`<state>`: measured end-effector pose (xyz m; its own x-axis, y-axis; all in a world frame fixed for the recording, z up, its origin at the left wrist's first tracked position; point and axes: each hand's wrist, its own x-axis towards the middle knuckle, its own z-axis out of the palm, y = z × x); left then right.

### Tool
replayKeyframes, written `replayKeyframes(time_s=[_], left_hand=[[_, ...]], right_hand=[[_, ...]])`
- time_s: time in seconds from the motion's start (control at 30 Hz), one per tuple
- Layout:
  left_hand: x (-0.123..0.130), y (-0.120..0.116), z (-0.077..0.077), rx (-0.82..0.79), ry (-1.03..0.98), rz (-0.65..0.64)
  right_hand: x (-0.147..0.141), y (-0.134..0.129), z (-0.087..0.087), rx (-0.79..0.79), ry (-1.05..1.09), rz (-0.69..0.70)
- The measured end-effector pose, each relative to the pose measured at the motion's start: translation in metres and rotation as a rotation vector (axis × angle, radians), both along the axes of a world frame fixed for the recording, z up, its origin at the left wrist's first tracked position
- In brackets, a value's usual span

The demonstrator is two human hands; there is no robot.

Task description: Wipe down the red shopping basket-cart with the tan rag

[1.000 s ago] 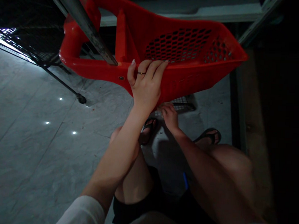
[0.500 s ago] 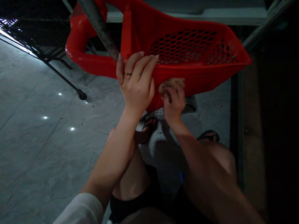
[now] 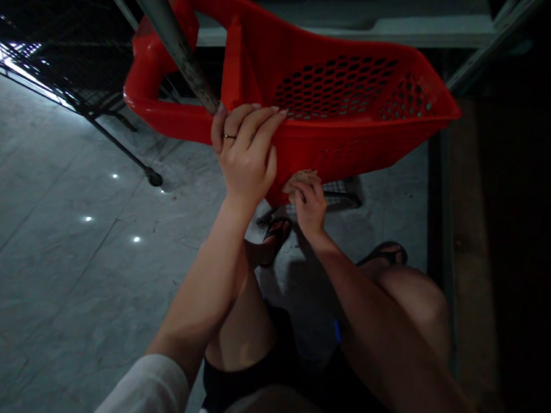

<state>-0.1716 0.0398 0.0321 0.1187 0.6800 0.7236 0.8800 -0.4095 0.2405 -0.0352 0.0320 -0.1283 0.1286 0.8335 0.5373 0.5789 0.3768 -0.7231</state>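
A red plastic shopping cart with perforated walls stands in front of me. My left hand is closed over its near rim, beside a grey metal pole; the thumb side and part of the grip are hidden. In my right hand is a crumpled tan cloth, pinched and held against the lower outer side of the cart. The cart's looped handle end lies to the left of my left hand.
A dark wire cart with a caster stands at the left on the grey floor. Behind the red cart runs a pale shelf edge. My sandalled feet are below, and a dark ledge borders the right.
My right hand has moved down and slightly left along the cart's side, with the cloth in it. My left hand stays on the rim.
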Motion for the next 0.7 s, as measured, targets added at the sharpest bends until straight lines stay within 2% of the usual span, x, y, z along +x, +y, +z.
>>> replayKeyframes(time_s=[0.17, 0.23, 0.27, 0.33, 0.43, 0.5, 0.57, 0.63, 0.7], left_hand=[[0.000, 0.003, -0.002, -0.137, -0.086, -0.022], [0.001, 0.005, -0.003, -0.194, -0.141, -0.048], [0.001, 0.006, -0.003, -0.213, -0.156, -0.054], [0.002, 0.007, -0.003, -0.192, -0.145, -0.043], [0.001, 0.006, -0.003, -0.046, -0.062, -0.004], [0.000, 0.005, -0.002, 0.032, -0.006, 0.008], [0.000, 0.005, -0.002, 0.078, 0.018, 0.007], [0.001, 0.005, -0.002, 0.081, 0.017, -0.001], [0.002, 0.005, -0.002, 0.048, -0.002, -0.013]], right_hand=[[0.000, 0.005, 0.073, 0.204, 0.024, -0.041], [0.004, 0.010, 0.087, 0.226, -0.039, -0.030], [0.005, 0.011, 0.086, 0.214, -0.077, -0.015], [0.006, 0.013, 0.069, 0.180, -0.154, 0.034], [0.006, 0.009, 0.021, 0.094, -0.227, 0.121], [0.009, 0.006, -0.012, 0.039, -0.223, 0.137], [0.018, 0.003, -0.037, 0.010, -0.192, 0.122], [0.027, 0.001, -0.051, -0.001, -0.160, 0.100], [0.032, 0.002, -0.053, 0.007, -0.128, 0.074]])
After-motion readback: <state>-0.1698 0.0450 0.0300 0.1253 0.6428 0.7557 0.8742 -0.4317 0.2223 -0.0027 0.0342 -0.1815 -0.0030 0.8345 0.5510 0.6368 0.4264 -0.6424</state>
